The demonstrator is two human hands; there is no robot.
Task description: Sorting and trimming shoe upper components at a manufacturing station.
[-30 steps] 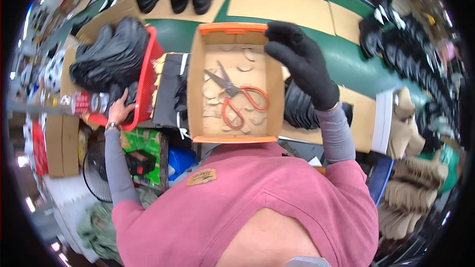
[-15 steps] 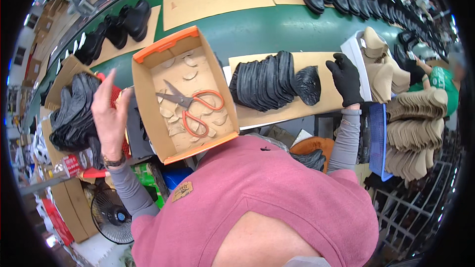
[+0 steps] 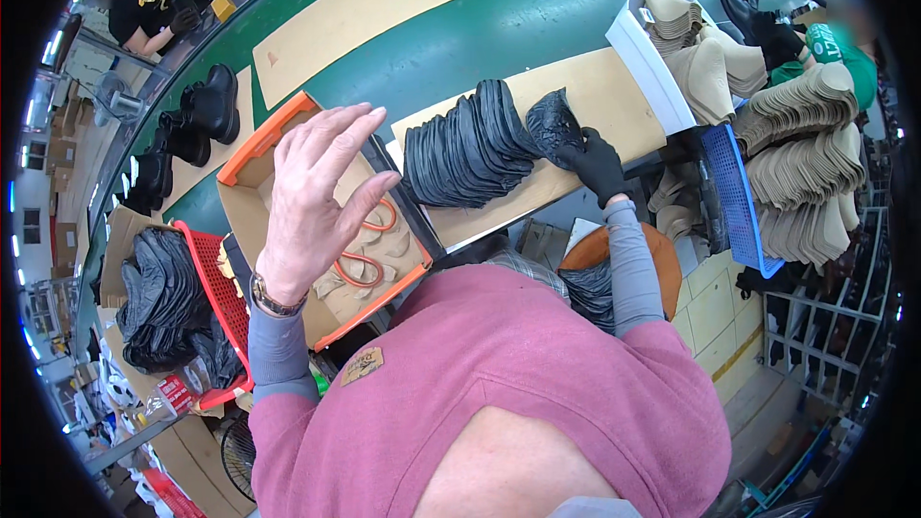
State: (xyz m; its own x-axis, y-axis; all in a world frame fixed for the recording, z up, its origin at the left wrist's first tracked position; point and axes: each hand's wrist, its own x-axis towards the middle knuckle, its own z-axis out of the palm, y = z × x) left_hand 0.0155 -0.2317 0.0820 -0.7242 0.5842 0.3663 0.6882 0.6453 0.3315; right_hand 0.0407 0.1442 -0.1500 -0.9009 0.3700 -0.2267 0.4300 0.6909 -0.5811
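My left hand, bare with a wristwatch, is raised over an orange-rimmed cardboard box, its fingers stretched and the thumb apart. It holds nothing and covers part of the scissors, whose orange handles show among pale scraps. My right hand, in a black glove, has its fingers closed on the edge of a black crinkled insole-shaped piece. That piece lies at the right end of a row of similar black pieces, standing close together on a cardboard sheet.
A white bin of beige insole-shaped pieces stands right, beside a blue basket near beige stacks. Left is a red basket by a heap of black pieces. Black shoes line the green table. Two people work nearby.
My left hand has moved right, from beside the box to over it. My right hand has moved left from near the white bin and taken hold of the end black piece. The view has shifted.
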